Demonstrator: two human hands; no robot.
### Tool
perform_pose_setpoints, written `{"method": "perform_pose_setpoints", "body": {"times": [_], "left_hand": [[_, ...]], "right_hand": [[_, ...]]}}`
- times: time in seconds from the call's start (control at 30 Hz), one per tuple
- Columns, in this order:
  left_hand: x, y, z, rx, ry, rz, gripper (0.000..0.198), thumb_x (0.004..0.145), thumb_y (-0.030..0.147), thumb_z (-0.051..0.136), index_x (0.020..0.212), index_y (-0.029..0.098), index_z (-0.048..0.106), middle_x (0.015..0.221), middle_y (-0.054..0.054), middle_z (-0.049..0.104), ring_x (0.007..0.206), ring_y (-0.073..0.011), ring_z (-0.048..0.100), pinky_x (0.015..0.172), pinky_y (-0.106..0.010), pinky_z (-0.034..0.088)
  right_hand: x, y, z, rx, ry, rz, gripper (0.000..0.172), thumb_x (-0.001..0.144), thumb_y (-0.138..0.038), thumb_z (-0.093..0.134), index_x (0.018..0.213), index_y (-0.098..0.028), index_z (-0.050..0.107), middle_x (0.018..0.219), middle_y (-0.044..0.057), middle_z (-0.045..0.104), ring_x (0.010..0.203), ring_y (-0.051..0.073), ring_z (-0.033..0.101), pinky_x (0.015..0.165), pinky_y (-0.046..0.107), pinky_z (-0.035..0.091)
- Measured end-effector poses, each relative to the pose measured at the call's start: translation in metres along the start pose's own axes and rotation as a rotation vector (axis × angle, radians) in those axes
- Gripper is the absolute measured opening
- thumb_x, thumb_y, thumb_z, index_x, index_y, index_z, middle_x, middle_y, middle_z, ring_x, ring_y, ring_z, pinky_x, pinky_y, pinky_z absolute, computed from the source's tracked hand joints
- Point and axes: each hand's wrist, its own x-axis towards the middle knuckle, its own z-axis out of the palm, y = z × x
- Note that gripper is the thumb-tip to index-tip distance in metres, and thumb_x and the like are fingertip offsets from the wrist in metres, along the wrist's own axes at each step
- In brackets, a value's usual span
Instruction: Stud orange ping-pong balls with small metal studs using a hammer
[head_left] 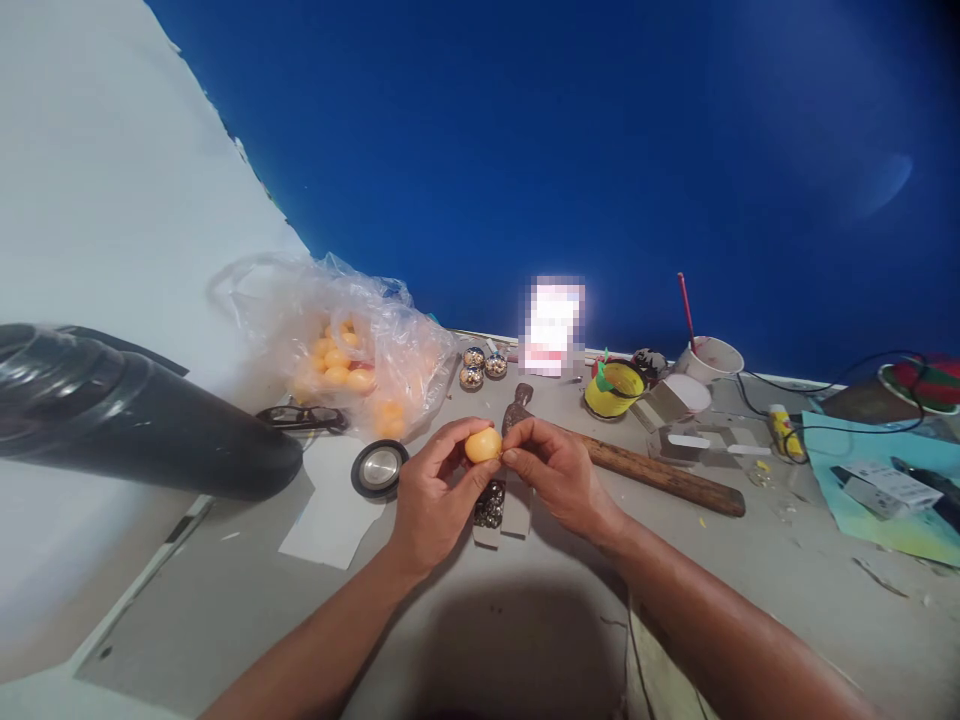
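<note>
Taking the held ball as the dial's centre, the grey tabletop runs beneath everything. At 9 o'clock a thick black cylinder leans in from the edge. At 10 o'clock a clear plastic bag gathers more orange balls, presumably so they cannot roll away. A wooden-handled hammer lies flat, handle toward 3 to 4 o'clock, probably parked within the right hand's reach. The left hand is closed around the ball, fingers behind and thumb below, apparently to steady it; the right hand has thumb and forefinger drawn together at its right edge, though I cannot tell whether they pinch something tiny. At 6 o'clock a small cardboard box corrals shiny metal pieces. The orange ball sits between both hands, above the box
</note>
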Motion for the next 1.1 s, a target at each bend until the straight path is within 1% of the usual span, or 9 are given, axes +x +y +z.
{"method": "perform_pose_setpoints", "body": {"times": [0.23,0.4,0.5,0.67,0.73,0.87,0.93,1.0,1.1], "left_hand": [[-0.002,0.000,0.001,0.000,0.005,0.011,0.030,0.078,0.025,0.080,0.108,0.022,0.076,0.113,-0.007,0.075,0.105,-0.0226,0.070,0.096,-0.034,0.057],[-0.001,0.000,0.001,-0.109,-0.046,-0.116,0.035,0.076,0.031,0.083,0.108,0.020,0.076,0.112,-0.008,0.077,0.101,-0.0232,0.072,0.093,-0.035,0.059],[0.000,-0.001,0.002,-0.181,-0.075,-0.171,0.037,0.074,0.031,0.085,0.107,0.019,0.076,0.110,-0.008,0.077,0.100,-0.0228,0.072,0.090,-0.033,0.059],[0.005,-0.004,0.003,-0.311,-0.063,-0.240,0.036,0.069,0.028,0.087,0.102,0.018,0.076,0.098,-0.006,0.078,0.088,-0.0187,0.071,0.078,-0.028,0.058],[0.008,-0.004,0.001,-0.334,-0.027,-0.282,0.034,0.069,0.026,0.086,0.101,0.018,0.077,0.097,-0.007,0.079,0.080,-0.0159,0.069,0.071,-0.026,0.057],[0.016,-0.002,-0.006,-0.368,0.023,-0.287,0.031,0.069,0.023,0.083,0.100,0.016,0.077,0.094,-0.008,0.080,0.062,-0.0094,0.059,0.059,-0.022,0.050],[0.018,-0.001,-0.009,-0.356,0.025,-0.279,0.031,0.070,0.022,0.082,0.100,0.016,0.078,0.093,-0.007,0.080,0.060,-0.0080,0.056,0.059,-0.022,0.048],[0.018,0.000,-0.010,-0.332,0.028,-0.272,0.031,0.070,0.022,0.082,0.101,0.016,0.078,0.093,-0.006,0.080,0.061,-0.0081,0.056,0.060,-0.022,0.048],[0.017,0.001,-0.009,-0.307,0.031,-0.264,0.033,0.070,0.023,0.082,0.102,0.016,0.077,0.095,-0.006,0.080,0.062,-0.0089,0.057,0.060,-0.022,0.048]], "right_hand": [[-0.001,-0.004,0.002,-0.091,-0.011,-0.026,0.010,0.085,-0.029,0.065,0.081,-0.020,0.063,0.075,-0.001,0.062,0.069,0.014,0.053,0.065,0.027,0.041],[0.001,-0.010,0.000,-0.096,0.009,-0.001,0.020,0.080,-0.036,0.071,0.079,-0.020,0.058,0.073,-0.002,0.058,0.065,0.013,0.048,0.060,0.026,0.039],[0.003,-0.011,-0.003,-0.108,-0.019,0.010,0.025,0.079,-0.039,0.073,0.077,-0.019,0.058,0.072,-0.002,0.057,0.065,0.012,0.047,0.059,0.025,0.038],[0.006,-0.009,-0.012,-0.026,-0.138,0.030,0.028,0.085,-0.045,0.070,0.079,-0.019,0.060,0.070,-0.002,0.057,0.062,0.012,0.047,0.058,0.025,0.038],[0.008,-0.010,-0.016,-0.052,-0.136,0.021,0.025,0.088,-0.043,0.066,0.081,-0.019,0.062,0.070,-0.001,0.059,0.063,0.013,0.050,0.059,0.026,0.039],[0.004,-0.017,-0.018,-0.412,-0.093,-0.075,0.011,0.088,-0.023,0.062,0.079,-0.019,0.064,0.076,0.000,0.067,0.071,0.015,0.058,0.067,0.027,0.041],[-0.002,-0.022,-0.013,-0.692,-0.187,-0.152,0.010,0.088,-0.018,0.062,0.081,-0.019,0.069,0.080,0.002,0.070,0.076,0.016,0.060,0.070,0.029,0.040],[-0.009,-0.025,-0.005,-0.971,-0.330,-0.201,0.013,0.091,-0.022,0.062,0.084,-0.019,0.072,0.084,0.005,0.071,0.081,0.019,0.062,0.070,0.030,0.039],[-0.018,-0.024,0.009,-1.252,-0.486,-0.182,0.019,0.095,-0.028,0.060,0.086,-0.017,0.073,0.087,0.009,0.070,0.086,0.023,0.062,0.067,0.032,0.039]]}}
